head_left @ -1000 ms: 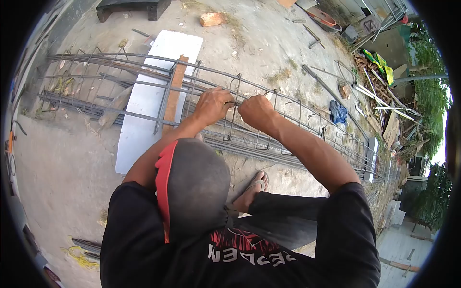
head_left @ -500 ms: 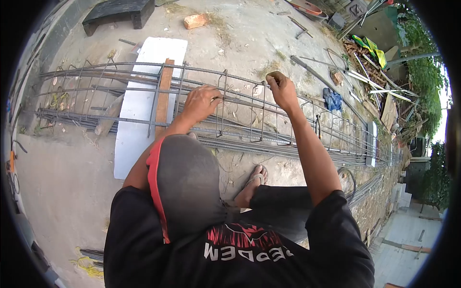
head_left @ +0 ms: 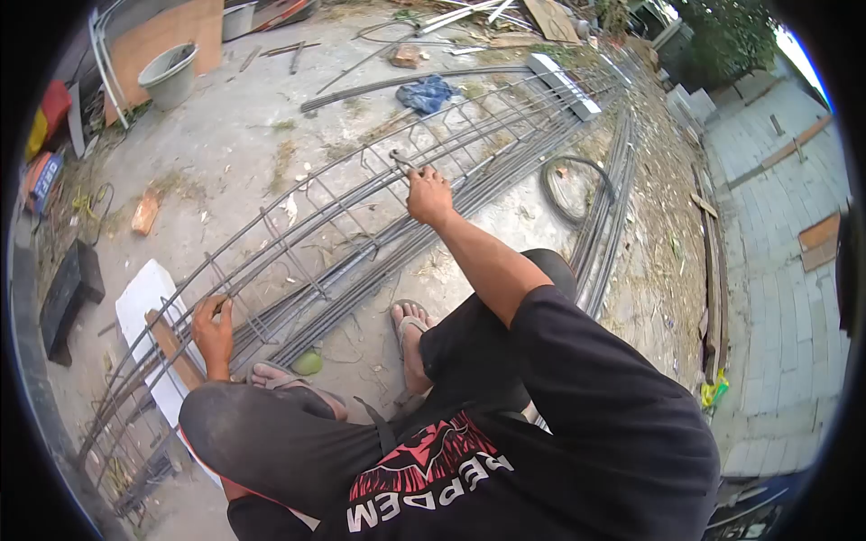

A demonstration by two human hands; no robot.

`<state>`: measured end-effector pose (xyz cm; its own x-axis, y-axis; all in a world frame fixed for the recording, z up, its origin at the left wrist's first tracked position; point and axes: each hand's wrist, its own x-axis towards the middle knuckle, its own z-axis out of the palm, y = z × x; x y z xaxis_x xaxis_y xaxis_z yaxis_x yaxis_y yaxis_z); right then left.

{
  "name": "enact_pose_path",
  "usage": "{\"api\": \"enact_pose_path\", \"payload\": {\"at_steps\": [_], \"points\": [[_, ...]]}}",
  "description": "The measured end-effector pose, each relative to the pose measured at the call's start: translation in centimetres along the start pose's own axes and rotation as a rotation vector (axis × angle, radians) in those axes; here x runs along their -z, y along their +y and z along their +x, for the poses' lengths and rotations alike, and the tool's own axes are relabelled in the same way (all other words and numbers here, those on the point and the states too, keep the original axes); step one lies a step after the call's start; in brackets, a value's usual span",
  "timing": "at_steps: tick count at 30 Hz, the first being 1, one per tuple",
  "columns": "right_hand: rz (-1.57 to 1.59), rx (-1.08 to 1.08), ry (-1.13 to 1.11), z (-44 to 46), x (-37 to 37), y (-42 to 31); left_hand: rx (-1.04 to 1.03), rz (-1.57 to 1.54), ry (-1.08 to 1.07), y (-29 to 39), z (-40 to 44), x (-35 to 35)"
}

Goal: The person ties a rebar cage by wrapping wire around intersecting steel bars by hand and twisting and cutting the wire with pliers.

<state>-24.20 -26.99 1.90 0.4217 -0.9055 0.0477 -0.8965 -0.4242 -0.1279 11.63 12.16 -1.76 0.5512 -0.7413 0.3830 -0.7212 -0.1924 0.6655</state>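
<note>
Across the ground runs a long cage of steel bars (head_left: 262,215) with bent square ties. My right hand (head_left: 429,195) is closed round a small dark metal tool (head_left: 398,157) over the cage's middle part. Further left, my left hand (head_left: 213,330) is at the cage with curled fingers pressed together; what they hold, if anything, is too small to make out. Beside it a wooden strip (head_left: 175,350) lies over a white board (head_left: 144,293) under the cage.
Loose bars (head_left: 361,287) lie along the cage's near side. A coil (head_left: 548,194) is at the right, a white block (head_left: 564,87) under the cage's far end. Beyond are a blue cloth (head_left: 424,94), a brick (head_left: 145,212), a bucket (head_left: 169,77) and a black stand (head_left: 70,298).
The view has turned to the right. My right hand has left the spot by my left hand, moved right along the cage and taken hold of the metal tool.
</note>
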Motion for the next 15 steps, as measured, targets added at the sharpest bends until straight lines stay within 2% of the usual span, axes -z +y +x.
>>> {"api": "enact_pose_path", "payload": {"at_steps": [5, 8, 10, 15], "points": [[0.123, -0.043, 0.074, -1.7, 0.5, 2.0, -0.057, 0.028, -0.039, -3.9, 0.6, -0.8], [0.193, -0.073, 0.093, -3.5, 1.6, 1.7, -0.014, 0.174, -0.103, -3.3, 1.1, -0.2], [0.28, -0.103, 0.09, -4.4, 1.0, 2.2, 0.047, 0.217, -0.218, -9.5, 2.3, -0.8], [0.481, -0.238, 0.117, -6.1, 0.3, 4.5, -0.009, 0.193, -0.233, -3.6, 3.4, -3.6]]}}
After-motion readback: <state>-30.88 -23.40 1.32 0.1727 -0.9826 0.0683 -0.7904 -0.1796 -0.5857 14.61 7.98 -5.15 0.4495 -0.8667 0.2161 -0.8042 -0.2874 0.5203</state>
